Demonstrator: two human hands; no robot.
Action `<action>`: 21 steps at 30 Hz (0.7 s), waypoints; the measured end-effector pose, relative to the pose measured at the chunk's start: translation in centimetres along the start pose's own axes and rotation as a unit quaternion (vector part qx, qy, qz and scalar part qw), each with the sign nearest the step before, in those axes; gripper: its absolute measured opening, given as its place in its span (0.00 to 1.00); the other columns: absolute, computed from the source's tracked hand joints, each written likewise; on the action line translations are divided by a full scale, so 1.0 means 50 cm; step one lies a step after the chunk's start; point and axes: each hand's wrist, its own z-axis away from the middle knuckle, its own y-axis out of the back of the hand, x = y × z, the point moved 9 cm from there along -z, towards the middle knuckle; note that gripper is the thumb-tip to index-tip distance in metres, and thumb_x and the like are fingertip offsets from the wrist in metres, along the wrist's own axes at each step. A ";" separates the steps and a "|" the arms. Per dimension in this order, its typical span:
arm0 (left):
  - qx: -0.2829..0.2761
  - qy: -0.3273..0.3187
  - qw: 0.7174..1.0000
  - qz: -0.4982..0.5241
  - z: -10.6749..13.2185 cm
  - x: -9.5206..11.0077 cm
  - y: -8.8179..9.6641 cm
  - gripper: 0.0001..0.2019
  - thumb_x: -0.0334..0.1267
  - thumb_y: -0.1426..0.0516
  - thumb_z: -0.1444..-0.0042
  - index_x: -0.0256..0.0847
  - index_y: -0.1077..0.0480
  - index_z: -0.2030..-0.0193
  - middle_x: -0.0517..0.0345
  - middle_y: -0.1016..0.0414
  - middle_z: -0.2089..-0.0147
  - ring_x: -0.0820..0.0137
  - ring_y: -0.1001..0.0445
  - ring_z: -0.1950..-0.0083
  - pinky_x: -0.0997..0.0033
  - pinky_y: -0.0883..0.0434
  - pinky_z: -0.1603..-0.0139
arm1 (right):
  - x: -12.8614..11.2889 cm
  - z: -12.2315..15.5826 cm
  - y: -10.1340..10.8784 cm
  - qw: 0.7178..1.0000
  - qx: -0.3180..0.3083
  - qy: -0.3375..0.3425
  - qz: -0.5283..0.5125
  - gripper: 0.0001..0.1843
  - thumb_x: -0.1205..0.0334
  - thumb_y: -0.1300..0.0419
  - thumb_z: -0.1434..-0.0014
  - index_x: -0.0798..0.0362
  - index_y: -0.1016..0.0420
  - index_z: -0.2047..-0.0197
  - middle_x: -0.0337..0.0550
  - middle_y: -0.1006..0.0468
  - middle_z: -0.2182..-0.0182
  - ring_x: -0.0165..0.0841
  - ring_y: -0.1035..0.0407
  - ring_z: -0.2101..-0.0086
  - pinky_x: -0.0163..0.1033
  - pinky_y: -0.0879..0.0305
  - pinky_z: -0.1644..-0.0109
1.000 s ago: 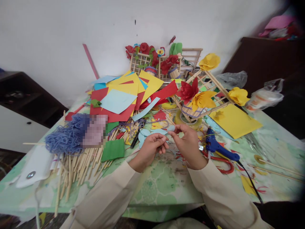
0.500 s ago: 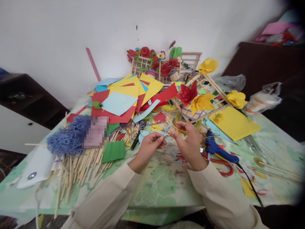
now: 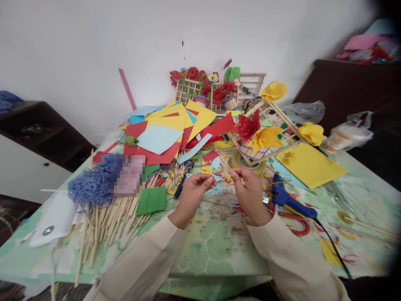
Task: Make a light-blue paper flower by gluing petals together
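Observation:
My left hand (image 3: 194, 193) is closed, its fingertips pinching a small light blue paper petal piece (image 3: 216, 164) that sticks up between both hands. My right hand (image 3: 249, 190) is closed too, thumb and forefinger pinched close to the same piece; what it grips is too small to name. Both hands hover just above the table (image 3: 216, 246), over scraps of light blue paper. Cream sleeves cover both forearms.
A blue glue gun (image 3: 288, 197) with a black cord lies right of my right hand, red scissors (image 3: 294, 223) beside it. Bamboo sticks (image 3: 106, 217), blue yarn (image 3: 90, 184) and green paper (image 3: 152, 200) lie left. Coloured paper sheets (image 3: 166, 129) and stick frames with paper flowers (image 3: 263, 133) stand behind.
Both hands have shifted slightly away from me, the blue petal piece now standing upright between the fingertips. The camera has tilted down a little.

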 end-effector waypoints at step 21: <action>0.082 -0.079 0.982 0.149 -0.055 0.095 0.118 0.06 0.32 0.34 0.55 0.35 0.26 0.69 0.59 0.24 0.71 0.79 0.25 0.71 0.82 0.29 0.70 | -0.045 0.049 -0.164 0.942 -0.291 0.141 0.089 0.09 0.62 0.43 0.40 0.54 0.23 0.68 0.45 0.24 0.70 0.36 0.33 0.65 0.39 0.41 0.59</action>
